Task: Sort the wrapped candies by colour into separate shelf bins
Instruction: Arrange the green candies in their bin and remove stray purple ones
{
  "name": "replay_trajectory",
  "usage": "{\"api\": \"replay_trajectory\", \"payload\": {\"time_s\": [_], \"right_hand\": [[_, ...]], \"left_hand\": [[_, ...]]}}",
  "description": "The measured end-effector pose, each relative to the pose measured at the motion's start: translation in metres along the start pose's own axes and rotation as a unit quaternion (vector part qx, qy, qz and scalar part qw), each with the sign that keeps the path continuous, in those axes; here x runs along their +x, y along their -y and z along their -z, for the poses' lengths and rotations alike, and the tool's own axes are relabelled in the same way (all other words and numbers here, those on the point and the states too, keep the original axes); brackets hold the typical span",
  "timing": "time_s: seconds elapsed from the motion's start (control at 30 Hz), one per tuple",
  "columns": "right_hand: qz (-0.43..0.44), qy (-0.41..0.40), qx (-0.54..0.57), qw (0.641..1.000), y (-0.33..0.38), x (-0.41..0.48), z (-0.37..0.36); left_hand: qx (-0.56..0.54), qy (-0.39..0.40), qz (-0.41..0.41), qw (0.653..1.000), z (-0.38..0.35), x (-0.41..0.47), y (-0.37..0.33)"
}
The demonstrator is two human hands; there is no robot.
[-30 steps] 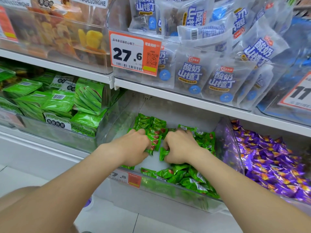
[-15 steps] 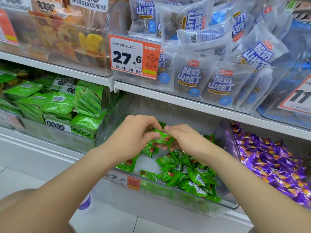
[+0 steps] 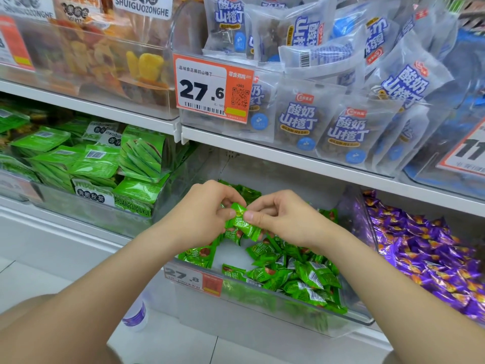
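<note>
A clear plastic bin on the lower shelf holds several green wrapped candies. Above it, my left hand and my right hand meet and both pinch green candies between thumb and fingers, some hanging below the fingers. The bin to the right is filled with purple wrapped candies.
Left of the green candy bin stands a bin of green snack packets. The shelf above carries bins of blue-and-white packets and dried fruit, with a 27.6 price tag. A bottle stands on the tiled floor.
Both hands rose from the candy pile, where they were pressed down among the candies, and now hold green candies together above the bin.
</note>
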State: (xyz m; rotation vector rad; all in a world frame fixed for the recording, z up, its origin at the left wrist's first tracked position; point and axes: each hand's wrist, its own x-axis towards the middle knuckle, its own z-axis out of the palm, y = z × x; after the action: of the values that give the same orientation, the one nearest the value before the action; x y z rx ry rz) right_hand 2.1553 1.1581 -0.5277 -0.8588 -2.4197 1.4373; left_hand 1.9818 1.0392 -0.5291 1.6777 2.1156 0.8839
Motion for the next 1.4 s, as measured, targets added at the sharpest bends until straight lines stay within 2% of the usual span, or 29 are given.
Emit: {"api": "replay_trajectory", "payload": {"time_s": [0.03, 0.17, 0.27, 0.37, 0.5, 0.6, 0.8, 1.07, 1.13, 1.2, 1.27, 1.3, 1.4], "right_hand": [[-0.007, -0.002, -0.011, 1.0, 0.0, 0.0, -0.001], [-0.004, -0.083, -0.175, 0.981, -0.004, 0.005, -0.008], [0.0, -0.08, -0.228, 0.97, -0.012, 0.012, -0.022], [0.006, -0.096, -0.323, 0.942, -0.02, 0.02, -0.038], [-0.013, -0.106, -0.394, 0.913, -0.019, 0.023, -0.053], [-0.016, -0.106, -0.409, 0.906, -0.018, 0.025, -0.056], [-0.02, -0.083, -0.397, 0.914, -0.024, 0.029, -0.055], [-0.025, -0.091, -0.358, 0.929, -0.015, 0.027, -0.034], [0.002, -0.061, -0.335, 0.94, -0.01, 0.02, -0.025], [0.028, 0.05, -0.317, 0.947, -0.002, 0.009, -0.021], [0.032, 0.146, -0.318, 0.936, -0.001, 0.0, -0.026], [0.038, 0.163, -0.335, 0.927, -0.003, 0.0, -0.03], [0.078, 0.145, -0.382, 0.91, -0.01, 0.003, -0.045]], "left_hand": [[0.034, 0.004, -0.002, 0.999, -0.001, 0.0, 0.001], [0.115, 0.038, 0.033, 0.992, -0.009, 0.001, 0.015], [0.157, 0.072, 0.056, 0.983, -0.012, 0.002, 0.023], [0.191, 0.106, 0.063, 0.974, -0.014, 0.0, 0.024], [0.207, 0.138, 0.065, 0.966, -0.016, -0.002, 0.024], [0.209, 0.153, 0.053, 0.964, -0.016, -0.003, 0.024], [0.232, 0.203, 0.002, 0.951, -0.017, -0.002, 0.023], [0.24, 0.186, -0.018, 0.953, -0.015, -0.004, 0.019], [0.234, 0.174, -0.02, 0.956, -0.015, -0.005, 0.018], [0.231, 0.168, -0.02, 0.958, -0.014, -0.005, 0.019], [0.232, 0.164, -0.021, 0.959, -0.014, -0.004, 0.02], [0.233, 0.161, -0.023, 0.959, -0.014, -0.004, 0.021], [0.233, 0.151, -0.029, 0.96, -0.015, -0.003, 0.023]]}}
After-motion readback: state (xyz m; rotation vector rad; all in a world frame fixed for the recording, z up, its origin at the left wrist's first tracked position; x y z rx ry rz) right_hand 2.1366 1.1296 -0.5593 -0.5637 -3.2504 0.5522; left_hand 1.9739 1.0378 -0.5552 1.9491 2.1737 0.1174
